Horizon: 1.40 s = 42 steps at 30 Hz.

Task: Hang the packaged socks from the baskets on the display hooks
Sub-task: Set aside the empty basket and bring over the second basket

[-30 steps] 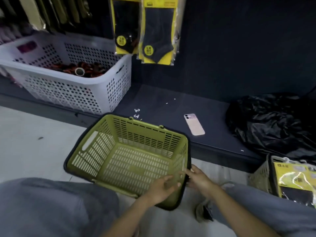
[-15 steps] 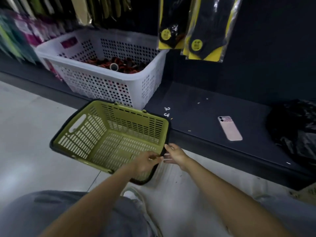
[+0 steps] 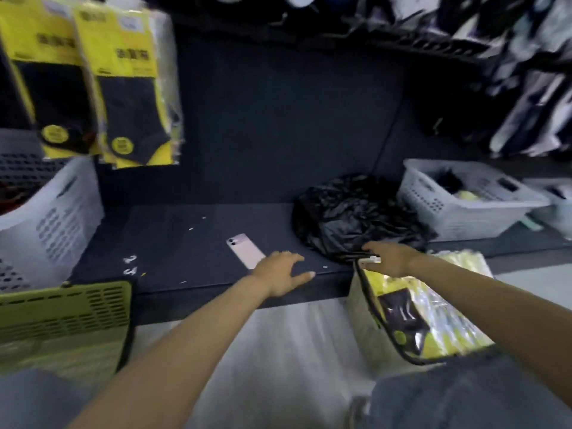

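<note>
Two yellow-carded packs of black socks (image 3: 133, 97) hung on the display wall, and the olive plastic basket (image 3: 65, 311) sat aside. A second basket (image 3: 360, 317), full of glossy sock packs (image 3: 414, 323), remained to hang. The right hand (image 3: 390, 258) had its grip clamped on that basket's black rim; the left hand (image 3: 280, 277) had its grip apart, empty.

- A dark navy back panel (image 3: 278, 119) rises behind a low, dark display ledge (image 3: 185, 239).
- A pale floor (image 3: 278, 351) runs below the ledge's front edge.
- The light is dim and the shadows are soft.
</note>
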### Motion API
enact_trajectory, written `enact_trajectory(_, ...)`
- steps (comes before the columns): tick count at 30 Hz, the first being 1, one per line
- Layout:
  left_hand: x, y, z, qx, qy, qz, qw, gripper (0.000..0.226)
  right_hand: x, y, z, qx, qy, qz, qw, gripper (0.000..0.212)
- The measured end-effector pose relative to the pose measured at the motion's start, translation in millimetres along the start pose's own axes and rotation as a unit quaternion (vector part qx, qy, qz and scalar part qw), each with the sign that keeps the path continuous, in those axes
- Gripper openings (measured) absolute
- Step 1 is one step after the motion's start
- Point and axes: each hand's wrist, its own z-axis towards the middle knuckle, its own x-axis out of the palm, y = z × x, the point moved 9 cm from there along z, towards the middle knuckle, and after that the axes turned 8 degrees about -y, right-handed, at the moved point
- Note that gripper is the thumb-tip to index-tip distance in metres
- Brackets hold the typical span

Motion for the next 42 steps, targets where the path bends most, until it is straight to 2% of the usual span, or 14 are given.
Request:
enact_trajectory(2, 35, -39, 17, 0.016, 0.014, -0.022, 1.0, 0.062, -4, -42, -16, 0.002, -0.024, -0.026, 0.999, 0.06)
enact_trajectory(5, 103, -77, 32, 0.01, 0.078, -0.043, 0.996, 0.068, 32, -103, -51, 0.046, 0.001, -0.041, 0.998, 0.067)
enact_trajectory(9, 178, -105, 42, 0.004, 0.145, -0.08, 0.986, 0.07, 109, -151, -90, 0.108, 0.114, 0.008, 0.988, 0.08)
enact_trajectory(13, 228, -107, 49, -0.103, 0.179, -0.195, 0.959, 0.073, 156, -155, -105, 0.125, 0.224, 0.051, 0.965, 0.092)
enact_trajectory(16, 247, -112, 60, -0.178, 0.148, -0.297, 0.927, 0.054, 173, -152, -103, 0.152, 0.221, 0.098, 0.958, 0.084)
enact_trajectory(18, 255, -109, 63, -0.268, 0.114, -0.368, 0.883, 0.041, 180, -152, -101, 0.142, 0.225, 0.066, 0.962, 0.074)
enact_trajectory(20, 258, -106, 61, -0.324, 0.1, -0.407, 0.848, 0.035, 184, -153, -100, 0.116, 0.242, 0.008, 0.963, 0.065)
enact_trajectory(22, 259, -104, 61, -0.328, 0.107, -0.412, 0.843, 0.032, 182, -156, -98, 0.104, 0.242, -0.021, 0.964, 0.055)
enact_trajectory(25, 254, -96, 56, -0.317, 0.111, -0.42, 0.843, 0.033, 175, -150, -93, 0.1, 0.233, -0.007, 0.967, 0.053)
enact_trajectory(27, 248, -83, 47, -0.319, 0.114, -0.427, 0.839, 0.034, 168, -137, -86, 0.089, 0.201, 0.017, 0.975, 0.057)
enact_trajectory(32, 209, -24, 5, -0.315, 0.119, -0.411, 0.847, 0.032, 165, -77, -64, -0.044, 0.117, -0.012, 0.992, 0.057)
enact_trajectory(35, 179, 31, -35, -0.324, 0.124, -0.389, 0.854, 0.033, 163, -27, -56, -0.107, 0.074, 0.024, 0.991, 0.062)
enact_trajectory(38, 145, 91, -82, -0.332, 0.133, -0.344, 0.868, 0.035, 166, 37, -54, -0.159, 0.027, 0.056, 0.985, 0.054)
enact_trajectory(42, 102, 162, -148, -0.386, 0.142, -0.313, 0.856, 0.038, 178, 131, -60, -0.243, 0.005, 0.081, 0.967, 0.054)
